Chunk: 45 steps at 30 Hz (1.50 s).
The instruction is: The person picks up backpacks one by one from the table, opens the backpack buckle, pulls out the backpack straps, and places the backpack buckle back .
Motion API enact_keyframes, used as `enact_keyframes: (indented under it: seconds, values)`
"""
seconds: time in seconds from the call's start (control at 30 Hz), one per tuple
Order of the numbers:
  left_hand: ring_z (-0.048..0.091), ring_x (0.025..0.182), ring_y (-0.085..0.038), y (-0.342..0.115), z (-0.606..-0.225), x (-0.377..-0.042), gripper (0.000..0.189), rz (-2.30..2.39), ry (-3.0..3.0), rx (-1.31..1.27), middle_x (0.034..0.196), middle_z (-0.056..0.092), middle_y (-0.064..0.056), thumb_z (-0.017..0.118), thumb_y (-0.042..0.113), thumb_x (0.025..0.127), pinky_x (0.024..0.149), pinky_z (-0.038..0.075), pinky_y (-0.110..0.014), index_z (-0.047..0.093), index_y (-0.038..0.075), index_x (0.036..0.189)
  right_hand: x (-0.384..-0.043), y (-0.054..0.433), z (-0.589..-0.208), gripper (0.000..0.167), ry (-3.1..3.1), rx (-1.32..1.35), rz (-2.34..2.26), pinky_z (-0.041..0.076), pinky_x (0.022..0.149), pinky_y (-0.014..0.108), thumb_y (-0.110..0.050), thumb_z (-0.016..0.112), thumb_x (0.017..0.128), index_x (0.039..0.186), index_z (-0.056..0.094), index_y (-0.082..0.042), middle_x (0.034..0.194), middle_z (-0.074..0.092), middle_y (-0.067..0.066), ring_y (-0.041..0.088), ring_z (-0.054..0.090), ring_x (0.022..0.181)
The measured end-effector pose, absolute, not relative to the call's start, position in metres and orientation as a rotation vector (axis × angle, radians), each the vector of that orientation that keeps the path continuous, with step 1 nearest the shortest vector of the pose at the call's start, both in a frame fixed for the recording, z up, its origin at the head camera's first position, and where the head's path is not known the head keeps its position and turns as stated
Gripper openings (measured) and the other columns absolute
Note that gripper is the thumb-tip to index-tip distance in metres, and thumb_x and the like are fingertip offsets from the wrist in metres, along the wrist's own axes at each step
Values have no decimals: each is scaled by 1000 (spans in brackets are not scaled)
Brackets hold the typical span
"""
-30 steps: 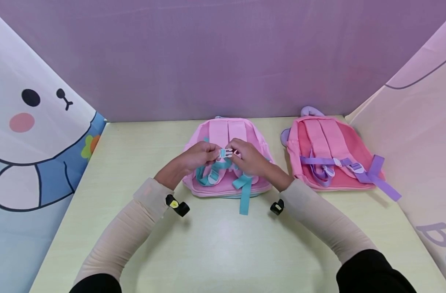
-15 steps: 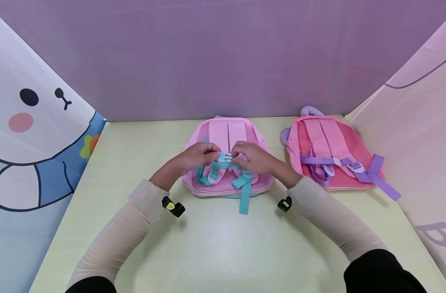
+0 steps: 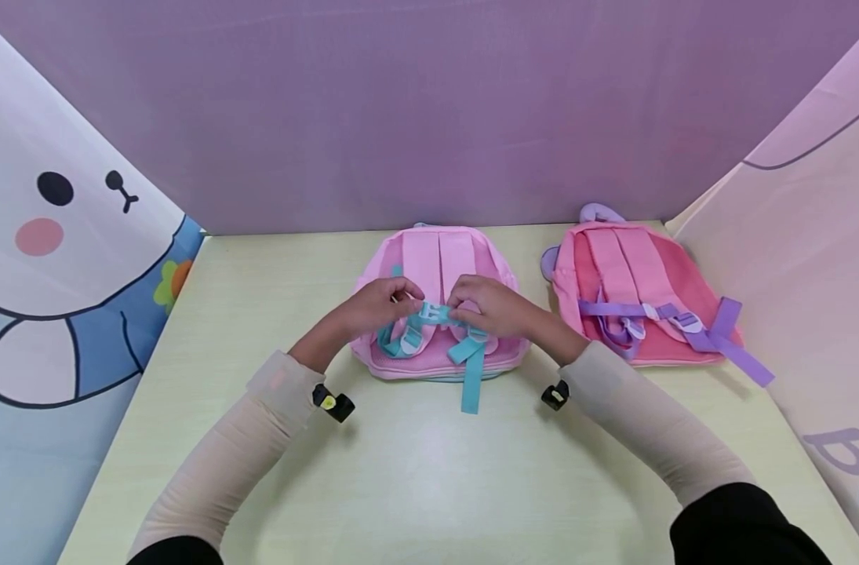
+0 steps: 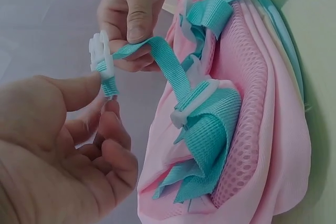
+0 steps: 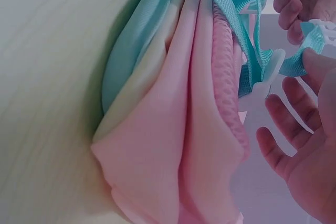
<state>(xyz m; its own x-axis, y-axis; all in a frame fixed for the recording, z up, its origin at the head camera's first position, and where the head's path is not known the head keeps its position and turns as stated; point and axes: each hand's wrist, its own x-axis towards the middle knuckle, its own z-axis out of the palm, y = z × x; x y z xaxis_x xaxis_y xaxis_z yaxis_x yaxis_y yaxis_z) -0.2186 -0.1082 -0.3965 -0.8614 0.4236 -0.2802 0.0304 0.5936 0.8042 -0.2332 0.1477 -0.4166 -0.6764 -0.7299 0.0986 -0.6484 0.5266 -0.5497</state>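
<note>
A pale pink backpack (image 3: 373, 365) lies on the table with its back panel and teal straps up. Across it, between both hands, is a white side-release buckle (image 3: 431, 312) on a teal strap (image 4: 170, 64). My left hand (image 3: 376, 306) is at the buckle's left end, with thumb and forefinger pinching around the buckle (image 4: 101, 53) and its webbing. My right hand (image 3: 496, 306) pinches the strap on the right side between thumb and fingers. In the right wrist view the buckle (image 5: 323, 31) is partly cut off by the frame edge. The buckle halves look joined.
To the right lies a second, coral pink backpack (image 3: 676, 278) with purple straps (image 3: 726, 337). A loose teal strap end (image 3: 472, 388) hangs over the first backpack's front edge. A purple backdrop (image 3: 429, 118) rises behind the pale table (image 3: 429, 471), with printed panels at both sides.
My right hand has shifted right, away from the buckle, onto the strap. The buckle has dropped a little toward the backpack, and its prongs no longer show as separate. The left hand moved only slightly.
</note>
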Motion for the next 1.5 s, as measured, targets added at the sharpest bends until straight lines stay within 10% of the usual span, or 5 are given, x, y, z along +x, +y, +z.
enact_keyframes:
  seconds: [0.33,1.5]
  values:
    - [59,70,-20,-100,-398,-210,19,1130,2435,278,83,62,-6,63,30,102,64,52,-31,65,13,107,-226,151,-416,14,2663,-1320,-701,52,96,40,-23,68,98,102,77,-12,107,66,4,20,61,104]
    - [63,76,-15,-66,-410,-202,14,664,2660,495,90,73,-2,70,21,96,65,51,-26,75,9,98,-214,154,-431,17,2743,-1556,-438,51,88,38,-25,75,94,106,80,-15,103,70,3,19,64,99]
